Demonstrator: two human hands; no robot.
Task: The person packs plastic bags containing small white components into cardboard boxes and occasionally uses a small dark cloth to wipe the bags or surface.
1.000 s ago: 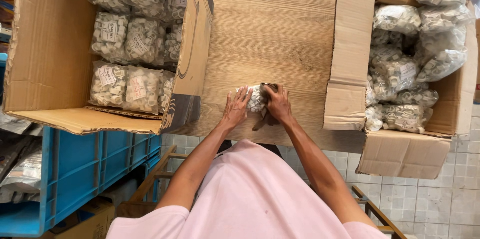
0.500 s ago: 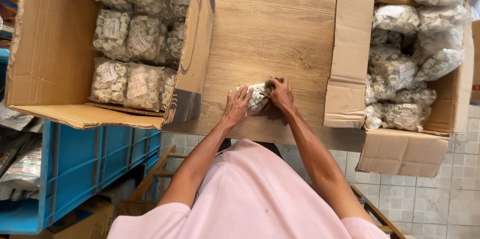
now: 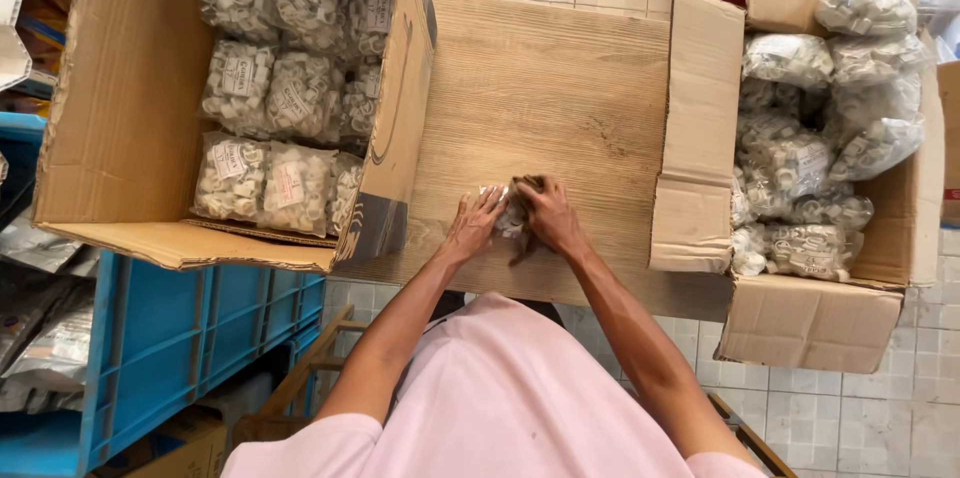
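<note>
Both hands press together on a small clear bag of white parts (image 3: 510,216) on the wooden table (image 3: 560,88). The left hand (image 3: 477,223) lies flatter than a moment ago; the right hand (image 3: 547,215) clamps the bag. Its long axis is hidden. Cardboard boxes (image 3: 130,128) of similar bags stand left and right.

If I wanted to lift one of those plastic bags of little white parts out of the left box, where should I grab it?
Probably from above, pinching the bulging middle of the nearest bag. The bags lie flat and packed side by side in the left cardboard box, so their edges are hemmed in and only the tops are free.
</note>
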